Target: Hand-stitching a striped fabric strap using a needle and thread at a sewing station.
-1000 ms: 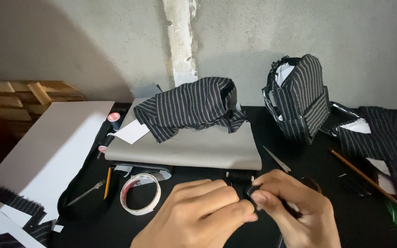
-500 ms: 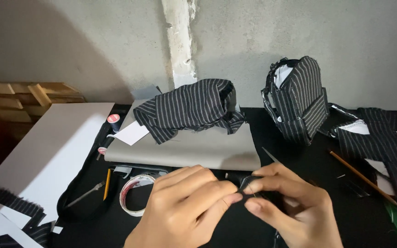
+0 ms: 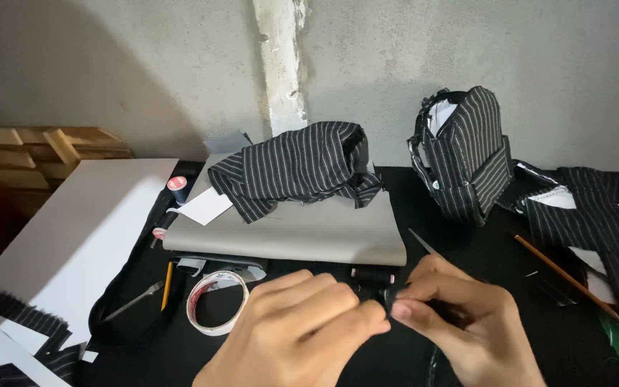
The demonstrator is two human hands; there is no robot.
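We see matt striped cloth (image 3: 302,168) on a smooth grey board (image 3: 309,236), a glossy tape roll (image 3: 216,301), rough concrete wall (image 3: 145,64).

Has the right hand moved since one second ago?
Yes. The right hand has shifted a little up, toward the grey board; its fingertips now sit closer below the black thread spool.

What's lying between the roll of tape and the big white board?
In the head view, a yellow pencil and a small metal tool lie on the black tabletop between the tape roll and the white board.
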